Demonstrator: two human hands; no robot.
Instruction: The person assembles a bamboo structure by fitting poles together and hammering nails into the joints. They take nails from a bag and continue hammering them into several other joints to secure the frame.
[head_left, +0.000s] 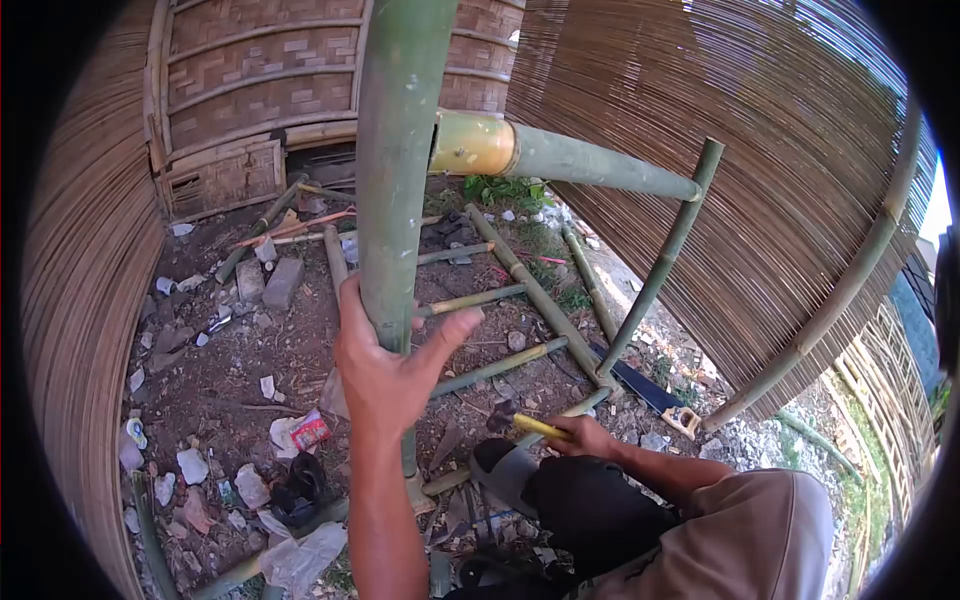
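A thick green bamboo pole [392, 190] stands upright in front of me. My left hand [390, 365] is around its lower part, with the palm against it and the thumb sticking out to the right; the fingers behind the pole are partly hidden. A horizontal bamboo pole [590, 160] meets the upright near the top and runs to a thinner bamboo post [665, 255] on the right. Low beside my knee, my right hand [583, 437] is closed on the yellow handle of a hammer [540, 427]. The hammer's dark head points left, above the ground.
A bamboo frame with several rungs [480, 300] lies on the littered ground. A handsaw [645, 385] rests to its right. Bricks [284, 283], stones and a red wrapper [310, 432] are scattered at left. Woven walls [260, 50] and a slatted screen [740, 180] surround the spot.
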